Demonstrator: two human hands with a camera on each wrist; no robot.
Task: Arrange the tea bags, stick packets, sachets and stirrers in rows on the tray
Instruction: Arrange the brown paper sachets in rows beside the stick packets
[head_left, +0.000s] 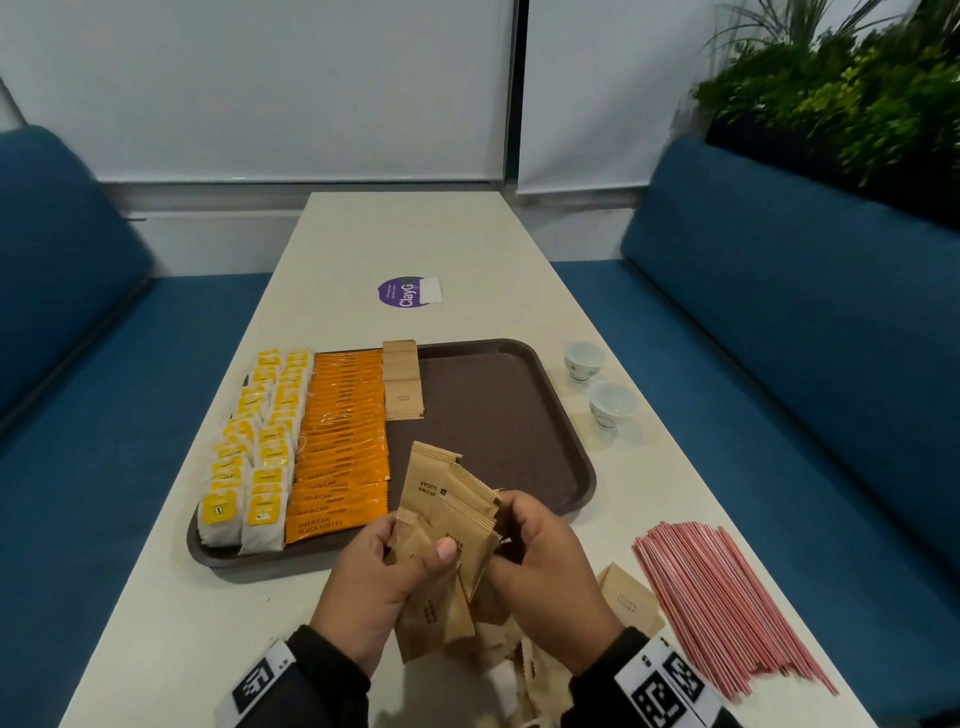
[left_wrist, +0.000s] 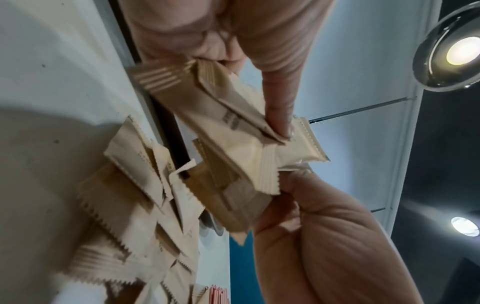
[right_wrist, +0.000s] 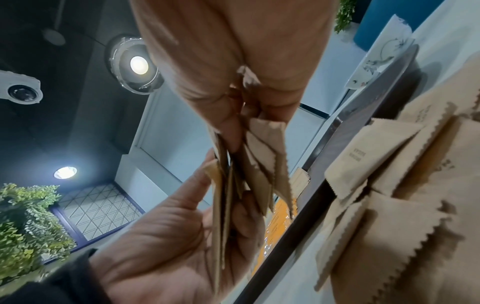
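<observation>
Both hands hold a fanned bundle of brown sugar sachets (head_left: 452, 514) above the near edge of the brown tray (head_left: 493, 415). My left hand (head_left: 410, 551) grips it from the left with the thumb on top, and my right hand (head_left: 506, 525) pinches its right side. In the right wrist view the sachets (right_wrist: 249, 174) show edge-on. On the tray lie two rows of yellow-labelled tea bags (head_left: 249, 467), a row of orange stick packets (head_left: 343, 447) and a short row of sachets (head_left: 402, 384). Loose sachets (head_left: 628, 597) and red stirrers (head_left: 727, 603) lie on the table.
Two small white cups (head_left: 584, 359) (head_left: 613, 402) stand right of the tray. A purple round sticker (head_left: 402, 293) is on the table beyond it. Blue benches (head_left: 779, 364) flank the narrow table, with plants (head_left: 841, 93) behind the right one. The tray's right half is bare.
</observation>
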